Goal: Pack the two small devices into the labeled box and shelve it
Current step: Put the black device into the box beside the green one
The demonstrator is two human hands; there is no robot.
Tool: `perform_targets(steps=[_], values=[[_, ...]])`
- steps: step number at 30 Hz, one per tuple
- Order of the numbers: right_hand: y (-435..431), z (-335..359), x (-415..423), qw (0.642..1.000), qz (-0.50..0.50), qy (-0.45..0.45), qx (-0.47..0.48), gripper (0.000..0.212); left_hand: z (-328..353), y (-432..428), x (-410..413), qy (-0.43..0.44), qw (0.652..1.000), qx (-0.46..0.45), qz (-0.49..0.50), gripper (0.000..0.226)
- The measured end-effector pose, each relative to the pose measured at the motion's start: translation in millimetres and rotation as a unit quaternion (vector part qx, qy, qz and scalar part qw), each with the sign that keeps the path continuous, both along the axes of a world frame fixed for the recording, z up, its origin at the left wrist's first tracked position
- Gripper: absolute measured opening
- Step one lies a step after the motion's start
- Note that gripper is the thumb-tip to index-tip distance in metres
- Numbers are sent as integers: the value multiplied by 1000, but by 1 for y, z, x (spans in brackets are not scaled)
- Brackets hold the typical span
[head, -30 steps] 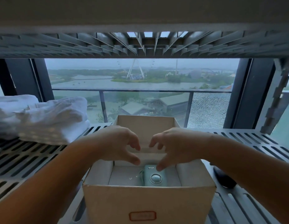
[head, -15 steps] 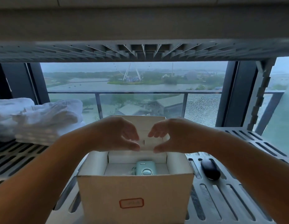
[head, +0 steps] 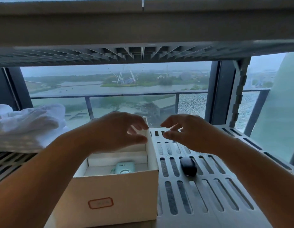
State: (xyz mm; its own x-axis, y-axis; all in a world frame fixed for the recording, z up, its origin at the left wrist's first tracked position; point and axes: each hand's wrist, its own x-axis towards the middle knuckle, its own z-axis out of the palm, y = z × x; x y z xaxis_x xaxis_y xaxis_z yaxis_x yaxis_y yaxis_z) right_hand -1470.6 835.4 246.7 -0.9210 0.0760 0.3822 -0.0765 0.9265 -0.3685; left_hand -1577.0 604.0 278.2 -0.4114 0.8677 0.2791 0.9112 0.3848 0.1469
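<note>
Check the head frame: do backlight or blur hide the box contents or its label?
Head view: the window backlights the scene, leaving forearms dim; right hand and left hand fingers are motion-smeared; the green device in the box reads clearly; text on the red-framed label is too soft to read; the upper shelf bows from wide-angle distortion.

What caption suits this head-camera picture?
Left hand over the open labeled box holding a mint device; right hand over the shelf, near a black device.

Slotted grey shelf (head: 208,195) with another shelf (head: 143,27) right above, white cloth (head: 27,127) piled left, big window (head: 110,83) behind: balcony railing (head: 126,95), river, dull bluish daylight.
</note>
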Motion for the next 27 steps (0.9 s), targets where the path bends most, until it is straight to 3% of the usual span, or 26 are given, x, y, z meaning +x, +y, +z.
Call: perform_targets(steps=[10, 19, 27], values=[[48, -56, 10, 997, -45, -39, -38, 41, -6, 45, 35, 22, 1000, -9, -2, 37], [62, -97, 4, 992, -75, -81, -59, 52, -19, 69, 43, -7, 999, -32, -5, 40], [58, -113, -4, 982, -69, -161, -69, 79, -24, 77, 42, -13, 999, -40, -10, 38]])
